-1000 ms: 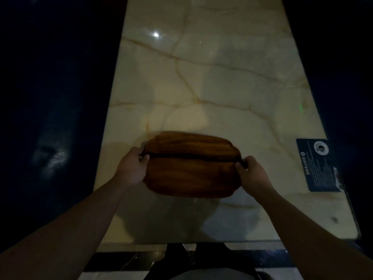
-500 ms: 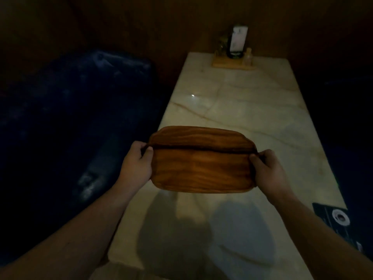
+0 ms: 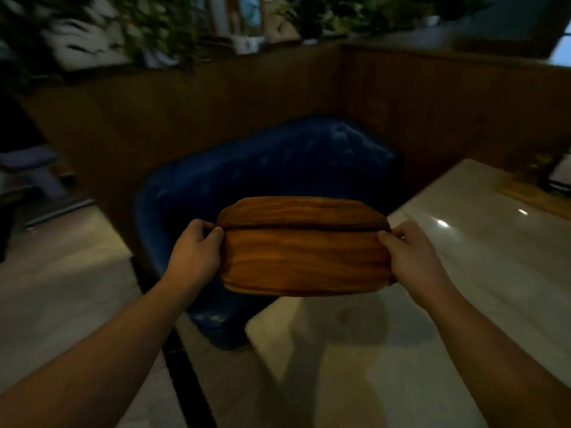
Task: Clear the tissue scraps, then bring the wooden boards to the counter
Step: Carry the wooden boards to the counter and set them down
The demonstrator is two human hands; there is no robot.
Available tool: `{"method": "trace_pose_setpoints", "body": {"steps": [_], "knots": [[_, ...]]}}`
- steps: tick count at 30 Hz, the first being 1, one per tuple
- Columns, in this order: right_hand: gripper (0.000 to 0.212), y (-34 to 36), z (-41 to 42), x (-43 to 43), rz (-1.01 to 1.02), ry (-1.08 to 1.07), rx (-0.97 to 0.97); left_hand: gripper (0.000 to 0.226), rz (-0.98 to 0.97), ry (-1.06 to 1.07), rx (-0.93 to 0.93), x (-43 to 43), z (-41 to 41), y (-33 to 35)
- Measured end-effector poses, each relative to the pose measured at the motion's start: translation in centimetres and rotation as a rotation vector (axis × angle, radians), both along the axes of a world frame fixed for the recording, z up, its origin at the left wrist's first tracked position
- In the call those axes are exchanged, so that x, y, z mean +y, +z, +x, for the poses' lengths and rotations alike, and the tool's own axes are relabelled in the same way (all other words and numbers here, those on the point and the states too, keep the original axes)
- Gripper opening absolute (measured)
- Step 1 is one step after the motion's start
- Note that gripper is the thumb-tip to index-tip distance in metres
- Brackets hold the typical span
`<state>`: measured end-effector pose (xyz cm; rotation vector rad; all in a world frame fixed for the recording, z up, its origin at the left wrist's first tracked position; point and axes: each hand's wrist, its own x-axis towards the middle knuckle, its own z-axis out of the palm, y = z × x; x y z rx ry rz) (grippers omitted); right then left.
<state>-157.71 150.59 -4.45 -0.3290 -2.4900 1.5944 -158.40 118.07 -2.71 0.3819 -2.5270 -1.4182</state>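
Two brown wooden boards (image 3: 304,257) are stacked one on the other, the lower one showing as a strip behind the upper. I hold the stack level in the air at chest height. My left hand (image 3: 196,253) grips its left end and my right hand (image 3: 412,257) grips its right end, thumbs on top. The boards hang over the corner of the marble table (image 3: 463,273) and the blue seat. No tissue scraps are in view.
A blue padded seat (image 3: 278,171) stands behind the boards, against a brown wooden partition (image 3: 216,109) topped with plants. The marble table runs to the right, with a small wooden stand (image 3: 531,193) at its far end. Pale tiled floor (image 3: 61,273) lies to the left.
The view has swung left and lifted, from looking down the table to facing the blue seat and partition. The boards stay in both hands and have come up off the tabletop.
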Motion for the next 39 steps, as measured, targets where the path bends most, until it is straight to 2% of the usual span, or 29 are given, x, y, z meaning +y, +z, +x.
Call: {"method": "trace_pose_setpoints", "body": {"steps": [5, 10, 18, 26, 32, 39], "knots": [[0.027, 1.9, 0.4, -10.8, 0.024, 0.276, 0.001, 0.013, 0.046, 0.240, -0.002, -9.8, 9.2, 2.4], [0.029, 4.1, 4.2, -23.6, 0.029, 0.548, 0.019, 0.011, 0.107, 0.420, -0.004, -19.2, 21.6, 3.7], [0.030, 6.0, 18.9, -46.8, 0.052, 0.920, 0.042, 0.014, 0.073, 0.839, 0.092, -33.3, 44.7, 5.7], [0.036, 6.2, 34.3, -64.6, 0.039, 1.197, 0.023, 0.012, 0.054, 1.156, 0.119, -43.6, 64.1, 6.4], [0.030, 5.8, 42.9, -76.9, 0.060, 1.404, 0.032, 0.011, 0.065, 1.379, 0.089, -50.1, 74.7, 4.9], [0.026, 4.1, 50.7, -92.9, 0.016, 1.674, 0.014, 0.008, 0.107, 1.624, 0.080, -58.8, 82.9, 2.5]]}}
